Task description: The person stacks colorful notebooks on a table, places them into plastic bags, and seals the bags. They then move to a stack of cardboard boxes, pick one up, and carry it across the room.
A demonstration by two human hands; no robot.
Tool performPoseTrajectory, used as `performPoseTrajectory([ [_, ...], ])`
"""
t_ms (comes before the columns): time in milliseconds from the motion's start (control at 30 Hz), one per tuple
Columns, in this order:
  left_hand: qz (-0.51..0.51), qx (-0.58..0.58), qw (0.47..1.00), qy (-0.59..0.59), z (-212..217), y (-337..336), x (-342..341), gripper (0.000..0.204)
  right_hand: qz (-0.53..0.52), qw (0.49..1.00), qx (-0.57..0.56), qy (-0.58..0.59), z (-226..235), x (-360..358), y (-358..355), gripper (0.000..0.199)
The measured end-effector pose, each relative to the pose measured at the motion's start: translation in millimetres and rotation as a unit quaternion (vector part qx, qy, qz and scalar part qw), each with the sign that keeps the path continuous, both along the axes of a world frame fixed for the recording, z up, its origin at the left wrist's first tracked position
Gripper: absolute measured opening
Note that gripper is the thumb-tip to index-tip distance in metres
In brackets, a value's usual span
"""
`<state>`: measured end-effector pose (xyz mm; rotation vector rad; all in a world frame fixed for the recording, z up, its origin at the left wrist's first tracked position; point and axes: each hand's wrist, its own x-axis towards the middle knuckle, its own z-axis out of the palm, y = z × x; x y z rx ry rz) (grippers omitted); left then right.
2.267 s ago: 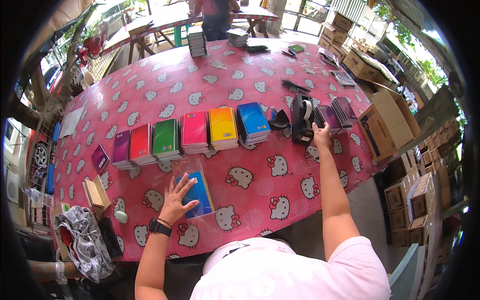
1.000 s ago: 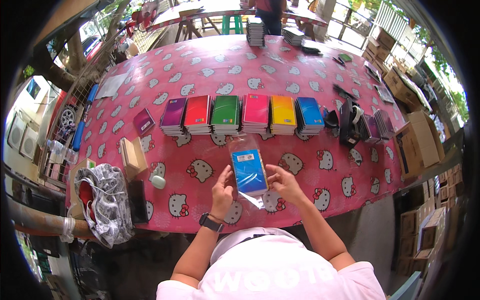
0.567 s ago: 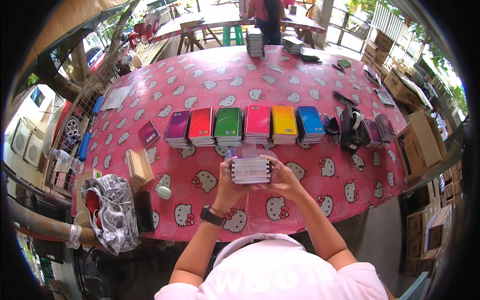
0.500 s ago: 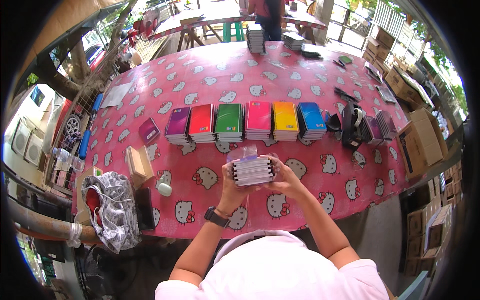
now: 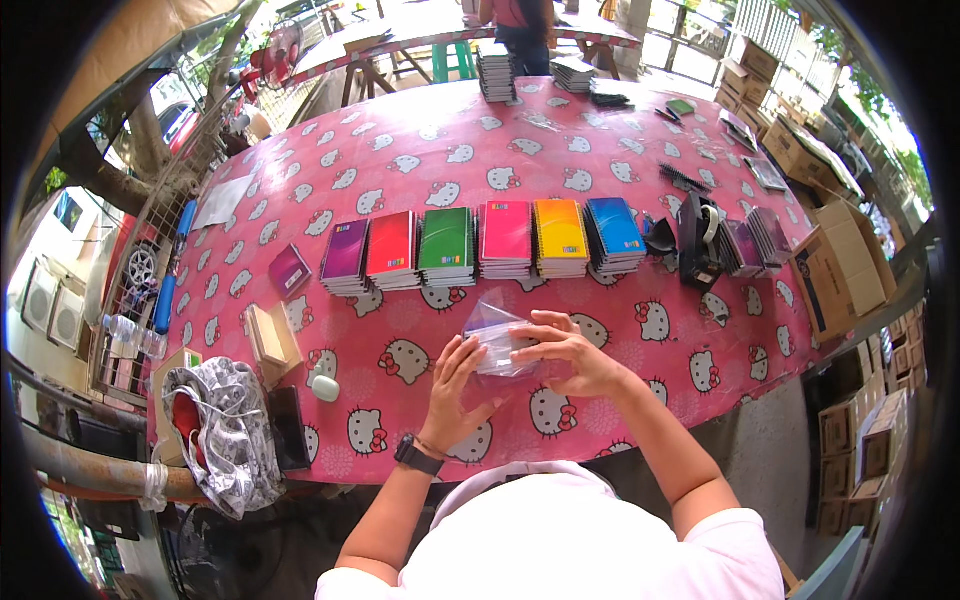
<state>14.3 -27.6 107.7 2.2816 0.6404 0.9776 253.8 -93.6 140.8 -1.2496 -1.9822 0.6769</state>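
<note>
A small bundle of notebooks in clear plastic wrap sits in front of me, its loose plastic flap sticking up at the far side. White page edges and a purple cover show faintly through the film. My left hand is open at the bundle's left side, fingertips against the plastic and thumb spread away. Over its right side reaches my right hand, fingers stretched across the wrap and thumb apart. Beyond stand stacks of spiral notebooks in a row: purple, red, green, pink, yellow and blue.
A black tape dispenser stands right of the row, beside more purple notebooks. At left lie a single purple notebook, a wooden holder, a pale green case and a patterned cloth bag. A person stands at the far table.
The bundle has turned from page edges facing me to lying lower under the plastic. Both hands have loosened from gripping its sides, and my right fingers have come over the wrap.
</note>
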Motion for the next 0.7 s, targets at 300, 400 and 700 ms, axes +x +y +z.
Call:
performPoseTrajectory([
  [300,-0.095,-0.004,0.99,0.101,19.7,15.8,-10.2,0.079,0.067,0.99,-0.053,-0.114,7.2,1.3,9.6,0.077],
  [400,-0.162,-0.017,0.977,0.138,26.0,31.3,-0.4,0.079,0.069,0.985,-0.053,-0.146,11.2,-6.0,12.7,0.076],
  [700,-0.146,-0.038,0.965,0.216,43.5,25.4,-0.5,0.073,-0.329,0.937,0.112,0.035,10.9,116.2,17.5,0.043],
])
